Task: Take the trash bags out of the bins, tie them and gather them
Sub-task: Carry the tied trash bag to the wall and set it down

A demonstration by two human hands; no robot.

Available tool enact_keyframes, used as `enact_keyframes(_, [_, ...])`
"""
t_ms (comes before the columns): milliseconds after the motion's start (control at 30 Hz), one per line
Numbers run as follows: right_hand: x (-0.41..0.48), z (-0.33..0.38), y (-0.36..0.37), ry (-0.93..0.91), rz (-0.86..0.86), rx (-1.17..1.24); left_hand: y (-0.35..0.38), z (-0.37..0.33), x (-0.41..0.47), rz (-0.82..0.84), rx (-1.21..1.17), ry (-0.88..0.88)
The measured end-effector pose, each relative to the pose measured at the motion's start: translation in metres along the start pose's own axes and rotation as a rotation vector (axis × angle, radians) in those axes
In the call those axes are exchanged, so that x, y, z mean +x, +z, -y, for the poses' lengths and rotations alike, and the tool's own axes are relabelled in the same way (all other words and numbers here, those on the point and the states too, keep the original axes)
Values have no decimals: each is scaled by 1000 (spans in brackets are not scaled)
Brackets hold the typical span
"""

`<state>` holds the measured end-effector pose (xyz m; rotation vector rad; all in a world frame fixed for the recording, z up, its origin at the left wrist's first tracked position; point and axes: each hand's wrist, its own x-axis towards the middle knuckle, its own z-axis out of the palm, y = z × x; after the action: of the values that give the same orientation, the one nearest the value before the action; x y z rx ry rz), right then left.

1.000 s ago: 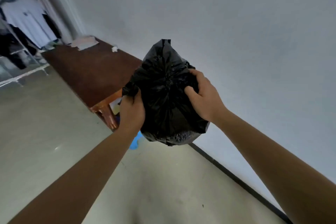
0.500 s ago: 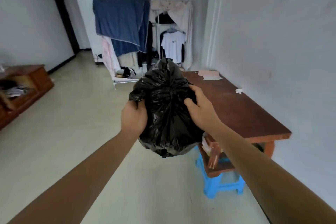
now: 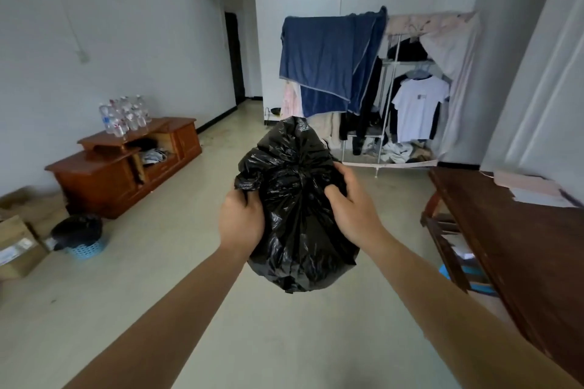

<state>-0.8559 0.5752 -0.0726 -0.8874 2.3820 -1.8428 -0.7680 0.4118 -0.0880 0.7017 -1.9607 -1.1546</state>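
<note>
A full black trash bag (image 3: 298,224) hangs in the air in front of me, its top bunched together. My left hand (image 3: 241,218) grips a flap of the bag on its left side. My right hand (image 3: 352,208) grips the bag's upper right side, fingers dug into the plastic. A small blue bin (image 3: 84,248) lined with another black bag (image 3: 77,226) stands on the floor at the left, near the wooden cabinet.
A wooden cabinet (image 3: 126,167) with several plastic bottles (image 3: 124,115) stands along the left wall. Cardboard boxes (image 3: 19,240) sit at far left. A dark wooden table (image 3: 518,237) is at right, a clothes rack (image 3: 379,88) at the back. Pale floor lies ahead.
My view has swung left from the wall and table to the open room. Both hands keep the same hold on the bag.
</note>
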Motion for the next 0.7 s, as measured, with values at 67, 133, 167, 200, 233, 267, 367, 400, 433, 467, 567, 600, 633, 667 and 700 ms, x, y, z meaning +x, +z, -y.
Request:
enact_keyframes(67, [59,-17,24,-16,17,17,16,15,59,-18,-1,15])
enact_keyframes(133, [125,-36,48,-32,18,29,37,27,123,-40,12,27])
enact_keyframes(167, [159,-44,60,-36,11,41,48,31,157,-52,21,29])
enact_keyframes(200, [187,-51,70,-35,3,54,55,34,184,-59,32,29])
enact_keyframes(233, [212,-54,80,-34,0,62,60,37,208,-65,38,28])
enact_keyframes(267, [244,-58,94,-29,7,72,66,43,237,-70,34,21])
enact_keyframes(367, [334,-61,140,-26,45,107,73,63,326,-96,29,-13])
enact_keyframes(400, [365,-61,160,-27,65,121,71,70,357,-119,30,-21])
enact_keyframes(433, [394,-60,181,-25,85,126,68,78,388,-148,33,-27])
enact_keyframes(467, [418,-59,200,-24,102,139,65,86,413,-174,34,-35])
enact_keyframes(567, [495,-57,269,-29,144,166,49,116,502,-228,19,-58])
enact_keyframes(600, [520,-58,290,-39,152,170,44,128,533,-239,7,-51])
enact_keyframes(633, [546,-59,314,-54,159,171,40,141,566,-249,-3,-42])
enact_keyframes(667, [572,-61,338,-69,156,171,36,156,598,-261,-7,-27])
enact_keyframes(700, [596,-62,361,-83,148,165,33,171,630,-274,-8,-10])
